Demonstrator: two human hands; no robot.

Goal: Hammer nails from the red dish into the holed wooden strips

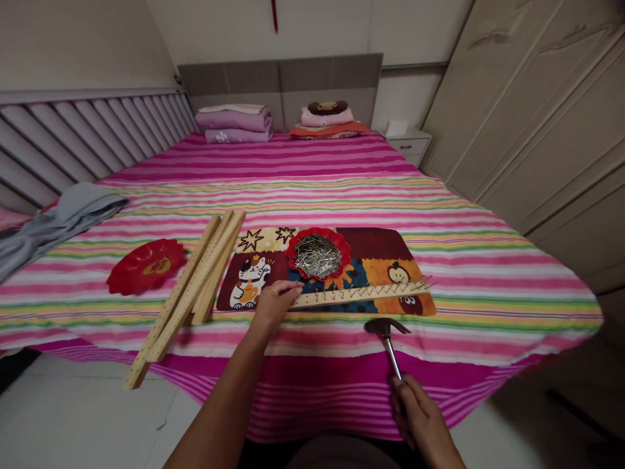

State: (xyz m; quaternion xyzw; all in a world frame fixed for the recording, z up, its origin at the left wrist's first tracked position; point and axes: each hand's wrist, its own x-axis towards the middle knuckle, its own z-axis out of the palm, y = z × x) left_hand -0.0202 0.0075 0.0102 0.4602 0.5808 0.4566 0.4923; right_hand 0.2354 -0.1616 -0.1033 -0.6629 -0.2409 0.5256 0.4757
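Wooden strip (pixel 361 297) lies on a printed mat (pixel 374 243) near the bed's (pixel 312 195) near edge, long axis running left-right, right end angled slightly away, nails standing along it. Left hand (pixel 276 304) half-closed on its left end. Right hand (pixel 417 410) grips a claw hammer (pixel 389 344) below, head up.

The one view sits on the person's head, facing forward and down across a striped bed (pixel 312 195) toward its headboard (pixel 280 81). It looks from just behind the bed's near edge, so the left hand (pixel 276 303) and right hand (pixel 420 410) rise close from the frame's bottom, with a wardrobe door (pixel 527 111) along the right side.
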